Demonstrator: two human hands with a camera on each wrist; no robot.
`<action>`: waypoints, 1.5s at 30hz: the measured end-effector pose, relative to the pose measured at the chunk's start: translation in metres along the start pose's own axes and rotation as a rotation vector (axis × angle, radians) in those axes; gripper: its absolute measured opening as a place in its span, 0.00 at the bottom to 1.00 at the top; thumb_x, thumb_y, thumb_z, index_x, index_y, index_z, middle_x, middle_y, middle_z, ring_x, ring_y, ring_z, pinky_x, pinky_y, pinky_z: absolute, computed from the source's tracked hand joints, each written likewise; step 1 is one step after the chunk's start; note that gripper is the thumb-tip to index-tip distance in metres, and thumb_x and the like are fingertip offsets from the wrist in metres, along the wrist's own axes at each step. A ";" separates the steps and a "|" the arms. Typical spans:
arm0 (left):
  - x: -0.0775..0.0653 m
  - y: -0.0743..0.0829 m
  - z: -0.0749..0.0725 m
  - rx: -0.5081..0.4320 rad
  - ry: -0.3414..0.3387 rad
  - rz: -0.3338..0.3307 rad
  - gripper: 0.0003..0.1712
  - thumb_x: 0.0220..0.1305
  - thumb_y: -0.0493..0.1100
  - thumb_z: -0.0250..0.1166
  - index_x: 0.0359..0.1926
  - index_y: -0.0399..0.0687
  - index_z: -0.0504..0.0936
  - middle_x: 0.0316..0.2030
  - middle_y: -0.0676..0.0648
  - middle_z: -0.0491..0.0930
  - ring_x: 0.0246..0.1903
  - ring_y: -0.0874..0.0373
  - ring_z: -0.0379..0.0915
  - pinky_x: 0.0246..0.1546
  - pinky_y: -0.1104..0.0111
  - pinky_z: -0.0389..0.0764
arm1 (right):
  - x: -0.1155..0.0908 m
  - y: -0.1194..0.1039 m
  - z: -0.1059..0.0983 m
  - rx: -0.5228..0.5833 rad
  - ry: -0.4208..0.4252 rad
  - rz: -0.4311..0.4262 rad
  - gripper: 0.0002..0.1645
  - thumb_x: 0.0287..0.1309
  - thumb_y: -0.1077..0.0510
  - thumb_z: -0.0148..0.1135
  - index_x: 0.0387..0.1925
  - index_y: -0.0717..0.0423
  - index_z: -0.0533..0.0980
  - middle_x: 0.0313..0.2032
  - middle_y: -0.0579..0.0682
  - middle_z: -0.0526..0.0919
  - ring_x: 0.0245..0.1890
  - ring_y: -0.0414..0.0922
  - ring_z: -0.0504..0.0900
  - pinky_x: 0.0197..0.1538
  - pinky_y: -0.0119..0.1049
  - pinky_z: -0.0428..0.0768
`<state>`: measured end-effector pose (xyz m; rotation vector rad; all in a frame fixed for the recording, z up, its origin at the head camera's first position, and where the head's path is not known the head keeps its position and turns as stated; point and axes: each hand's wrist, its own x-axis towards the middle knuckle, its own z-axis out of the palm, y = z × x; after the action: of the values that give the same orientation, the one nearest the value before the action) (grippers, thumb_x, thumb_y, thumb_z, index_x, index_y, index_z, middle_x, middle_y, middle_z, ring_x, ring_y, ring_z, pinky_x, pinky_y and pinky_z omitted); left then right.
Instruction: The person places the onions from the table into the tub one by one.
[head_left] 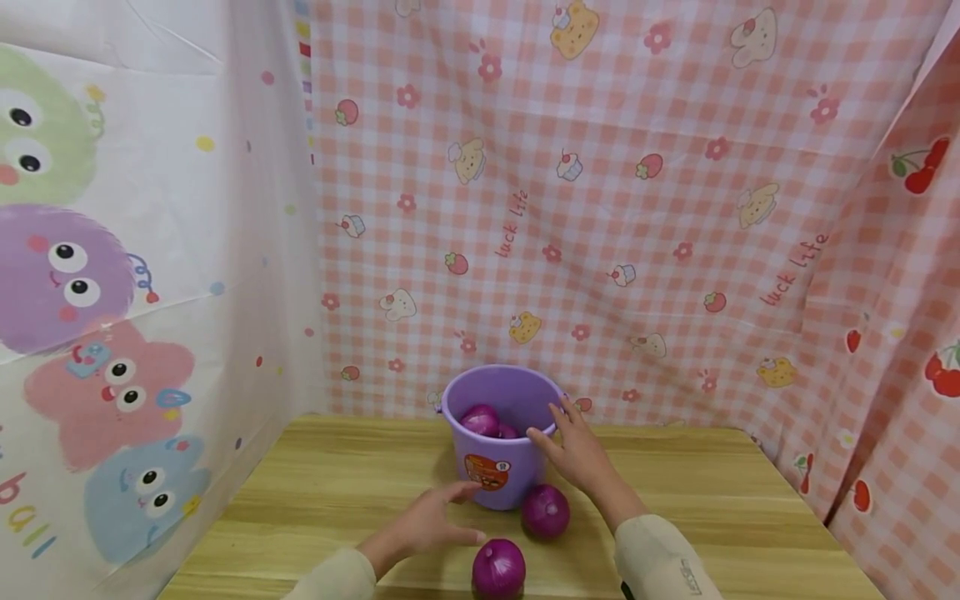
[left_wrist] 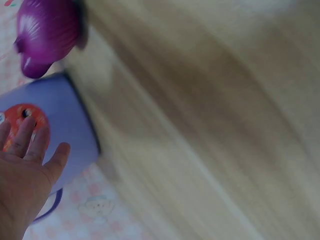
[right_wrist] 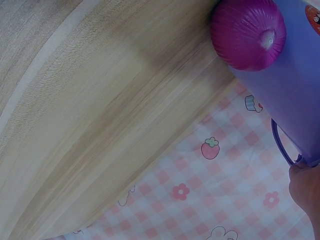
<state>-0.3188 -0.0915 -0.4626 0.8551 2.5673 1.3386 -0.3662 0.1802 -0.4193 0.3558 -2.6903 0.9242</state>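
A purple bucket (head_left: pixel 495 475) with a round red sticker stands upright on the table, red onions (head_left: pixel 480 420) inside it. My right hand (head_left: pixel 581 450) is at the bucket's right rim, fingers spread; the right wrist view shows it by the handle (right_wrist: pixel 281 142). Lower down, my left hand (head_left: pixel 431 523) reaches in front of the bucket with its fingers apart and nothing in them. One red onion (head_left: pixel 546 511) rests against the front right of the bucket's base. Another onion (head_left: pixel 498 568) lies nearer to me, just below the left thumb.
The wood-grain table (head_left: pixel 337 475) extends to both sides of the bucket. Behind it hangs a pink checked cloth (head_left: pixel 525 275). A white cloth with cartoon figures (head_left: pixel 255 250) hangs on the left, and a cherry-print cloth (head_left: pixel 900 333) on the right.
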 end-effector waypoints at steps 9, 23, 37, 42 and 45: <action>-0.008 -0.013 0.020 0.042 -0.068 -0.044 0.45 0.49 0.49 0.79 0.66 0.40 0.72 0.56 0.41 0.78 0.58 0.40 0.71 0.59 0.44 0.71 | 0.000 0.001 0.001 0.003 0.011 -0.004 0.48 0.68 0.34 0.53 0.73 0.65 0.60 0.75 0.65 0.50 0.72 0.66 0.54 0.68 0.66 0.58; -0.009 -0.024 0.039 0.084 -0.145 -0.017 0.44 0.47 0.50 0.81 0.65 0.42 0.74 0.53 0.53 0.80 0.55 0.58 0.74 0.60 0.60 0.73 | 0.000 0.001 0.001 0.017 -0.006 -0.002 0.49 0.68 0.33 0.52 0.73 0.64 0.58 0.76 0.64 0.49 0.73 0.65 0.53 0.69 0.65 0.57; -0.004 -0.023 0.043 0.082 -0.173 -0.043 0.41 0.48 0.48 0.80 0.63 0.46 0.76 0.56 0.52 0.78 0.57 0.58 0.72 0.59 0.61 0.74 | -0.001 0.001 -0.001 0.020 -0.002 -0.002 0.49 0.68 0.33 0.52 0.73 0.65 0.59 0.76 0.64 0.49 0.73 0.65 0.53 0.69 0.65 0.57; -0.003 -0.024 0.042 0.084 -0.180 -0.049 0.39 0.49 0.48 0.80 0.62 0.47 0.76 0.55 0.53 0.78 0.56 0.59 0.72 0.58 0.62 0.74 | -0.002 0.000 -0.001 0.021 -0.004 0.001 0.48 0.68 0.33 0.52 0.73 0.65 0.59 0.76 0.63 0.49 0.73 0.65 0.53 0.69 0.64 0.57; -0.003 -0.024 0.043 0.076 -0.173 -0.046 0.39 0.48 0.48 0.80 0.61 0.47 0.76 0.52 0.54 0.79 0.53 0.61 0.74 0.56 0.64 0.75 | -0.002 -0.001 -0.001 0.017 -0.001 -0.002 0.49 0.68 0.33 0.52 0.73 0.65 0.59 0.76 0.64 0.49 0.72 0.65 0.53 0.69 0.65 0.57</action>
<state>-0.3108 -0.0729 -0.5079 0.8769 2.5014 1.1091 -0.3637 0.1806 -0.4192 0.3626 -2.6843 0.9478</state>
